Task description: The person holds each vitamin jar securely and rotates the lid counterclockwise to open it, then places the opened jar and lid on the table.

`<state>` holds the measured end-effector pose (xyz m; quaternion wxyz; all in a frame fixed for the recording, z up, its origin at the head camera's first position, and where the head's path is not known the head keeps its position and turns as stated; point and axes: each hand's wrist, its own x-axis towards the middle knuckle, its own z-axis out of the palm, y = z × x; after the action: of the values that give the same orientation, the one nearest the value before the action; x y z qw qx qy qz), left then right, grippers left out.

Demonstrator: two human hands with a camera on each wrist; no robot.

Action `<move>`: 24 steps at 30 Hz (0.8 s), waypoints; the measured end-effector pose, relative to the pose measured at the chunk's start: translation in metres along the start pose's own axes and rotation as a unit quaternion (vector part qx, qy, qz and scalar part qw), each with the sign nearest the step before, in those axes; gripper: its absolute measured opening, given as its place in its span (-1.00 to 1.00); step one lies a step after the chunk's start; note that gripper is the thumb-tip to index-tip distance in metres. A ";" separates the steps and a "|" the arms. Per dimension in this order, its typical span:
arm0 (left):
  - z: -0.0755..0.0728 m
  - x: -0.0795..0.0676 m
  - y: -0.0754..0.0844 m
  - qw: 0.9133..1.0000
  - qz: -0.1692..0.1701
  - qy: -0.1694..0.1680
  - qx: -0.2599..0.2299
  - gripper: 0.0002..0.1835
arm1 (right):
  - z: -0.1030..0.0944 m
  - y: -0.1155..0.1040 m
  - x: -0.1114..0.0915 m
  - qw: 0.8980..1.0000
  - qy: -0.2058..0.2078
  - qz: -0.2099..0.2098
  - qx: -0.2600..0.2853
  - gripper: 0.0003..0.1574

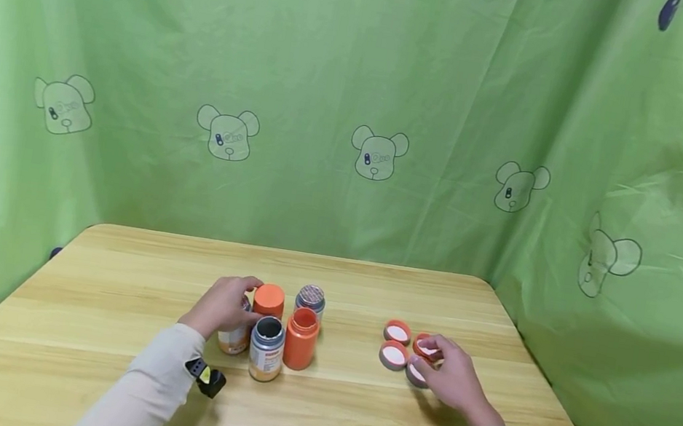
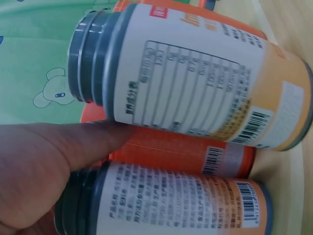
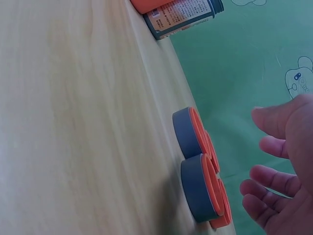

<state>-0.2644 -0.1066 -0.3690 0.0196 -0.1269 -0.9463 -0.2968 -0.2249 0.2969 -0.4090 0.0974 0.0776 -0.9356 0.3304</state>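
Note:
My left hand (image 1: pixel 225 304) reaches over a group of bottles at the middle left. Its thumb and fingers go round the neck of the leftmost grey bottle (image 2: pixel 181 200), the thumb stretching across between that bottle and an open grey bottle (image 1: pixel 265 356) in front. Beside the fingertips stands an orange bottle (image 1: pixel 269 300) with a flat closed top; the other fingers are mostly hidden. On the right, my right hand (image 1: pixel 453 373) hovers over several caps, fingers loosely bent and apart, holding nothing. They include a grey cap (image 3: pixel 199 188) and an orange cap (image 1: pixel 426 343), white insides up.
An open orange bottle (image 1: pixel 300 339) stands right of the front grey one. Behind it is a grey bottle (image 1: pixel 311 300) with a patterned top. Everything stands on a wooden table (image 1: pixel 337 418), with a green curtain (image 1: pixel 296 206) along the back and sides.

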 end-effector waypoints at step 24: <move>-0.007 0.005 0.016 0.997 -0.017 0.027 -0.070 -0.48 | -0.002 -0.008 -0.005 1.000 -0.006 0.001 0.008 -0.68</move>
<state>-0.2651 -0.0971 -0.3543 0.0314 -0.1042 -0.9244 -0.3656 -0.2185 0.2920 -0.4036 0.0910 0.0795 -0.9337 0.3371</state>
